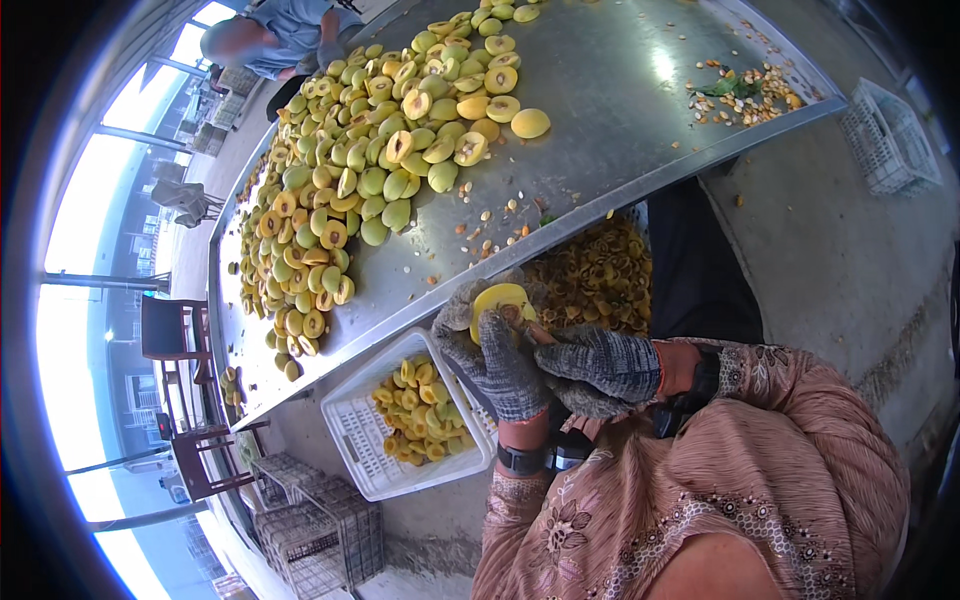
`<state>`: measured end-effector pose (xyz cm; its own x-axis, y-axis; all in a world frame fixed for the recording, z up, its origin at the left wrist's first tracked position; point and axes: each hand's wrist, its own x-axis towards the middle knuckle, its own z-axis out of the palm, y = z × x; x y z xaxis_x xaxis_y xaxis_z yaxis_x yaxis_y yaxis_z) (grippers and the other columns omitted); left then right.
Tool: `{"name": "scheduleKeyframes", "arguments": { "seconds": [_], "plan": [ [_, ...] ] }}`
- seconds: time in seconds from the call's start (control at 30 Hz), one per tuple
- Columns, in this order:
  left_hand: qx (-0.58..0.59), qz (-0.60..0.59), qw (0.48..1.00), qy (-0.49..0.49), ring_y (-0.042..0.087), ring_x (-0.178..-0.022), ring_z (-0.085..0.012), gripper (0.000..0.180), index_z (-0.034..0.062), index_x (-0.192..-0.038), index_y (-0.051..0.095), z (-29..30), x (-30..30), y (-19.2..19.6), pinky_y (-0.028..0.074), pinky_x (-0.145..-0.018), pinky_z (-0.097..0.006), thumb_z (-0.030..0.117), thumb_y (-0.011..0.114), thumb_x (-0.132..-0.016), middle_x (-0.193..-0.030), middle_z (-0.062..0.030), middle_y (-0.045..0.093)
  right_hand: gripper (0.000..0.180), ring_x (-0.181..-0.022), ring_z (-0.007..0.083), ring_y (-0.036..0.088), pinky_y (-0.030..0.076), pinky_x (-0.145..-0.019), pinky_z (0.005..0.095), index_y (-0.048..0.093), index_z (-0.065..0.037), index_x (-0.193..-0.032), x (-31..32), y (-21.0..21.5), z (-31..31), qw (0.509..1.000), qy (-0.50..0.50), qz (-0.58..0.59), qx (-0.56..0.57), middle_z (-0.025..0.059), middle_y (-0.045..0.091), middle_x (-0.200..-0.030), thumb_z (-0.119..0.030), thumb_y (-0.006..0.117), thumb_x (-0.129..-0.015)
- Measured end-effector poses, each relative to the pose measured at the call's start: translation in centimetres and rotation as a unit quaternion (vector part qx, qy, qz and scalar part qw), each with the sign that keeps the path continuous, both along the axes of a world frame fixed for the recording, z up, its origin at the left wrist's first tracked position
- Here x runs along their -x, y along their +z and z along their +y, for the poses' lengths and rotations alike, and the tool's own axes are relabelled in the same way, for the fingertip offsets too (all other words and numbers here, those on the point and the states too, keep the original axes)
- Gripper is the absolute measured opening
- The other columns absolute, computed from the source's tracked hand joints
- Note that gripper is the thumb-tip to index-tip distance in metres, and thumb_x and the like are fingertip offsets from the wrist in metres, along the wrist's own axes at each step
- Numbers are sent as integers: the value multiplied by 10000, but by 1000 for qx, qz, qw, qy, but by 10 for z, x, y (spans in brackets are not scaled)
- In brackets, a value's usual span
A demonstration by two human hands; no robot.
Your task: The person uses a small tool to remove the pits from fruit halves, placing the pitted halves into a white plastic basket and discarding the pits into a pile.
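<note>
My left hand [495,370], in a grey knitted glove, grips a yellow fruit half [503,298] with its cut face and brown stone hollow turned up. The fruit looks like an apricot or a plum. Close against it, my right hand [590,368] is closed in a matching glove, its fingers pointing at the fruit. A small brownish tip [540,335] shows at those fingers, but what it belongs to is hidden. Both hands are in front of the metal table's near edge, above a container of brownish fruit scraps or stones [595,275].
A large heap of halved fruit [370,150] covers the left of the metal table [590,110]. Loose stones [770,95] lie at its far right. A white crate [350,440] of fruit halves stands below the edge; another white crate [885,140] is rightward. Another person [290,40] sits across.
</note>
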<state>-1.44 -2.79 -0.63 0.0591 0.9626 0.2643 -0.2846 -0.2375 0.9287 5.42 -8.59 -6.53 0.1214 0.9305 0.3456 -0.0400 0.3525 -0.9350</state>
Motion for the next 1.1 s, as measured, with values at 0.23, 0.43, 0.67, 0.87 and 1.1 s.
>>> {"name": "scheduleKeyframes", "arguments": {
  "seconds": [0.23,0.43,0.67,0.87,1.1],
  "plan": [
    [-8,-3,994,-112,516,-909,-216,302,44,-1059,416,7,16,10,433,-805,-321,198,533,-827,-1041,-128,513,331,-1007,231,504,410,-790,310,529,-8,-1080,-28,35,-19,749,-147,-585,-273,128,512,-1092,-198,515,-808],
    [-427,411,805,-33,581,-737,-265,310,35,-1087,456,35,25,-1,468,-684,-322,197,490,-824,-864,-117,591,352,-1024,241,519,424,-821,333,534,4,-1077,-41,80,-22,599,-78,-739,-299,132,526,-1104,-219,507,-806],
    [-94,236,955,-156,580,-727,-173,469,-9,-890,582,26,15,21,449,-656,-279,426,407,-872,-834,-105,613,277,-996,232,528,445,-848,348,566,7,-1033,-47,38,-26,455,-133,-799,-370,133,556,-1034,-164,493,-828],
    [-183,255,945,-97,580,-706,-173,467,-16,-865,576,19,2,25,459,-646,-288,436,460,-846,-831,-120,612,283,-888,160,561,470,-715,264,571,-3,-1004,-44,55,-21,73,-199,-861,-463,108,582,-937,-233,505,-851],
    [21,162,965,-207,579,-665,-169,459,-23,-883,564,14,-1,28,470,-578,-269,426,482,-837,-819,-123,611,369,-471,39,461,373,-427,158,531,-45,-795,-55,62,-17,-669,-434,-445,-408,2,510,-647,-412,522,-834]
  ]
}}
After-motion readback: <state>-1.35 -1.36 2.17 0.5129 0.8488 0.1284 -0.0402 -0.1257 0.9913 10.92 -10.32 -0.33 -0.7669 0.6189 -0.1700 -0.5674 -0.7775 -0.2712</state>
